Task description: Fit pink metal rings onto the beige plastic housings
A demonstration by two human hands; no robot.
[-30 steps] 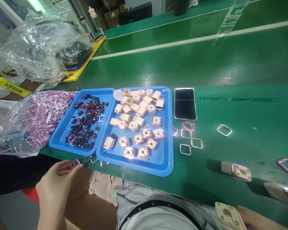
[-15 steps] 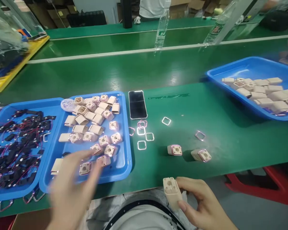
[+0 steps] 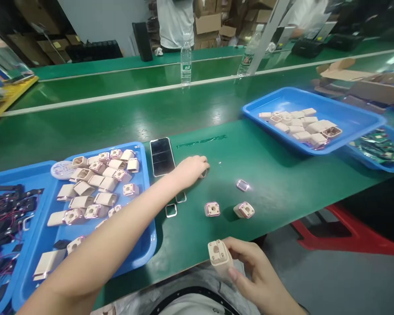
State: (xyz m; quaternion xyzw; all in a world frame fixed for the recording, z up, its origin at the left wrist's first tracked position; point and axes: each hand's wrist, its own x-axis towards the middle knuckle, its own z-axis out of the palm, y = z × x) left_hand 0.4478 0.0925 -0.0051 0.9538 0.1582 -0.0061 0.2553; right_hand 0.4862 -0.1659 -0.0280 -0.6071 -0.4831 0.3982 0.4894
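Note:
My right hand (image 3: 254,271) grips a beige plastic housing (image 3: 220,258) above the table's front edge, its end face with holes turned up. My left arm reaches across the tray, and my left hand (image 3: 193,169) is over the green table with its fingers closed down at a thin square ring (image 3: 203,173), partly hidden under the fingertips. More square rings (image 3: 171,210) lie by its wrist. Two beige housings with pink-edged rings stand nearby, a left one (image 3: 212,209) and a right one (image 3: 244,210). A loose shiny ring (image 3: 242,185) lies behind them.
A blue tray (image 3: 153,245) of beige housings and another with black wired parts (image 3: 6,214) stand left. A phone (image 3: 162,156) lies beside them. At right are a blue tray (image 3: 265,98) of housings and green circuit boards (image 3: 379,144). Bottles (image 3: 185,65) stand behind; a person is beyond.
My left hand has left the blue tray and reached right to a ring on the table. My right hand still holds the housing. The view has turned right.

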